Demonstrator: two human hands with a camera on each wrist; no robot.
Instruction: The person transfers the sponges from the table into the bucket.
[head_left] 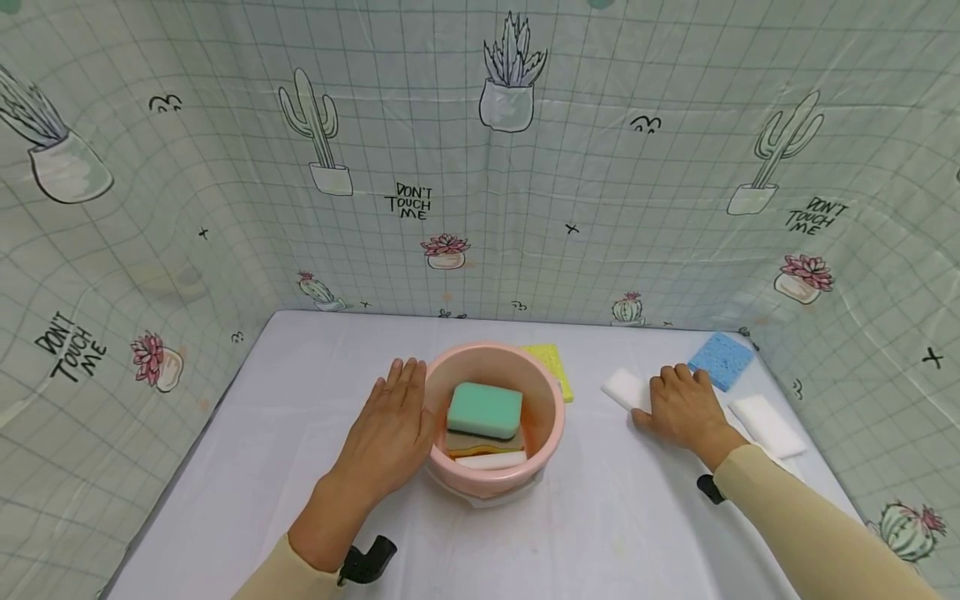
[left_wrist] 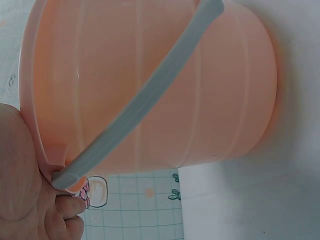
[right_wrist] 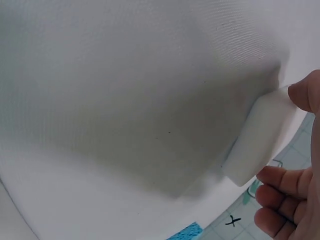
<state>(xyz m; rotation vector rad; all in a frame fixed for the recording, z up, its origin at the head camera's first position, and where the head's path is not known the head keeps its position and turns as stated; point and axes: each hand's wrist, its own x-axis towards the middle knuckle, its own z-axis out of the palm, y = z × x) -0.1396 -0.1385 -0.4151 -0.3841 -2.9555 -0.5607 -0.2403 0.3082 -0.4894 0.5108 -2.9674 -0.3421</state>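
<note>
A pink bucket (head_left: pixel 555 417) with a grey handle (left_wrist: pixel 145 100) stands on the table. Inside it lie a green sponge (head_left: pixel 485 408), a brown-and-yellow one (head_left: pixel 480 446) beneath, and a white block (head_left: pixel 491 461). My left hand (head_left: pixel 390 425) rests against the bucket's left rim, fingers straight. At the right, my right hand (head_left: pixel 686 412) pinches a white sponge block (right_wrist: pixel 262 137) between thumb and fingers, close over the table; part of the block (head_left: pixel 624 389) shows left of the hand in the head view.
A blue sponge (head_left: pixel 722 360) lies beyond the right hand, and another white block (head_left: pixel 767 426) sits to its right. Behind the bucket a yellow sponge (head_left: pixel 551 367) is partly hidden. A patterned curtain (head_left: pixel 480 167) surrounds the white table (head_left: pixel 600 533) at the back and sides.
</note>
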